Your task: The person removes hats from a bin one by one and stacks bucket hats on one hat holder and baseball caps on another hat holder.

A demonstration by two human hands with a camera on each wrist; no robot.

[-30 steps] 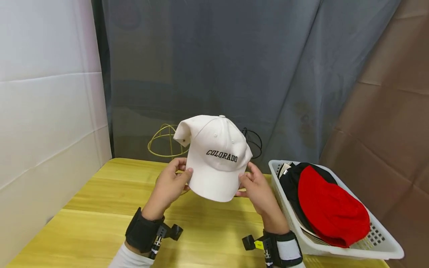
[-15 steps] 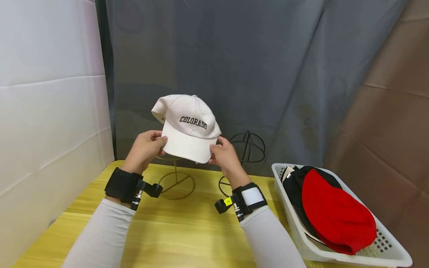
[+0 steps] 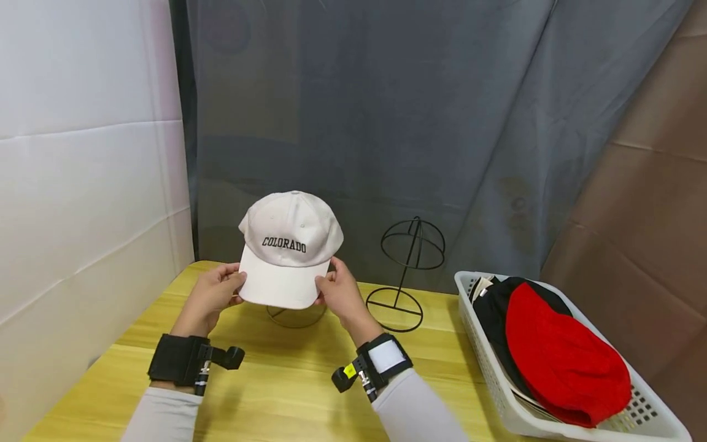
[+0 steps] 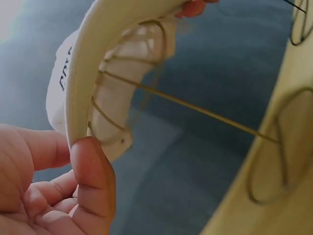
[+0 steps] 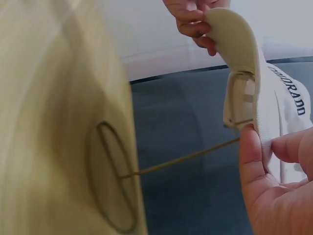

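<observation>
Head view: white cap (image 3: 291,245), light, soft crown, stiffer brim. Left hand (image 3: 212,294) and right hand (image 3: 339,294) pinch the brim's two sides; best hold there. Cap sits over a wire stand (image 4: 195,110), left of the black stand (image 3: 411,270).

You are holding a white cap (image 3: 289,245) with black "COLORADO" lettering across its front. The table (image 3: 287,380) under it is showing yellow wood grain. A black wire stand (image 3: 409,270) is standing before a grey curtain (image 3: 386,123). The white basket (image 3: 652,423) is carrying a red cap (image 3: 563,362) over what is probably a black one (image 3: 491,313).
</observation>
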